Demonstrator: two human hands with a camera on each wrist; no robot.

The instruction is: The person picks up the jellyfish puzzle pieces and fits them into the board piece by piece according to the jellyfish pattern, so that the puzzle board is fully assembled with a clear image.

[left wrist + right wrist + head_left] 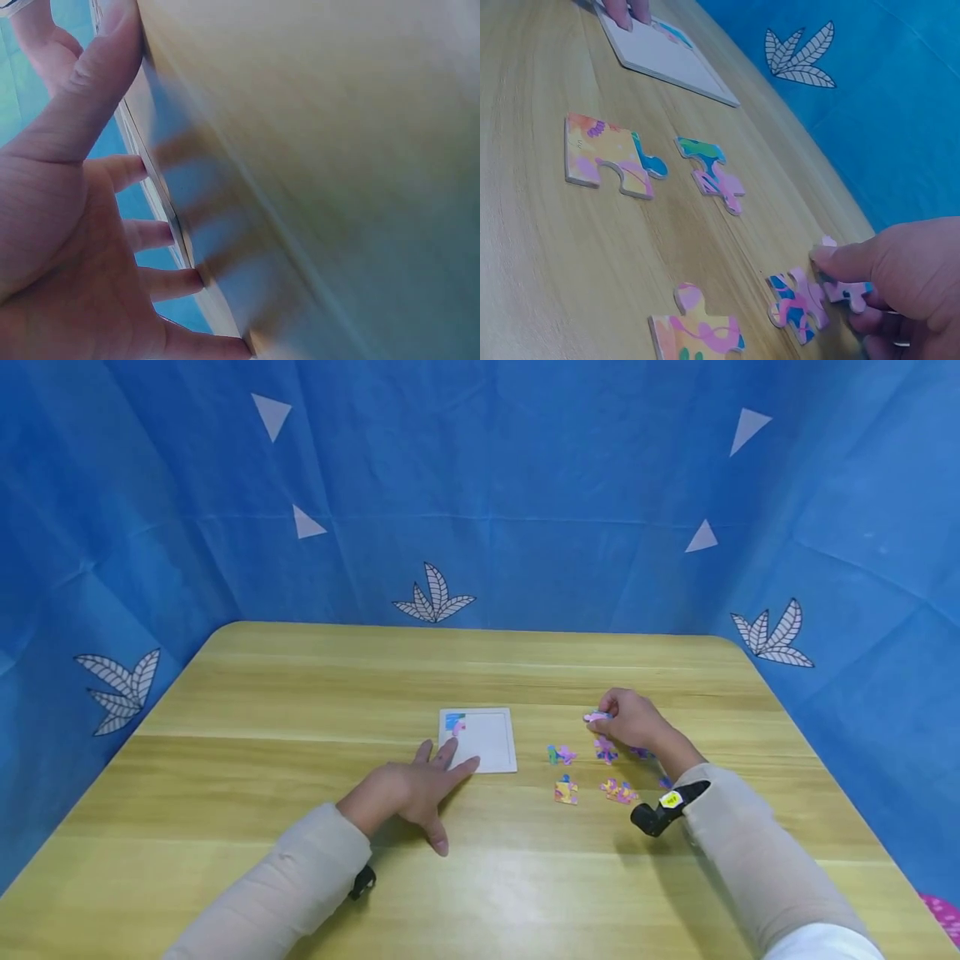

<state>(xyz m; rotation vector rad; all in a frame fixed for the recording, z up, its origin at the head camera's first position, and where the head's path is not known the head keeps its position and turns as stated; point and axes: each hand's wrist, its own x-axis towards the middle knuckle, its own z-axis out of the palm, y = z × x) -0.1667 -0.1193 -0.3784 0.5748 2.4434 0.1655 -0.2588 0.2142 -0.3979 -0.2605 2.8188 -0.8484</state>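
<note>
My right hand pinches a pink and blue jigsaw puzzle piece between thumb and fingers, at the far side of the loose pieces. In the right wrist view that held piece is partly covered by the thumb. My left hand is spread, its fingertips on the near left edge of a white square puzzle tray. A placed piece with blue and pink print lies in the tray's far left corner. In the left wrist view the fingers are straight and the tray is hardly seen.
Right of the tray lie several loose pieces: a green and pink one, a yellow one, a pink and yellow one and a purple one. More lie partly hidden under my right wrist. A blue curtain hangs behind the wooden table.
</note>
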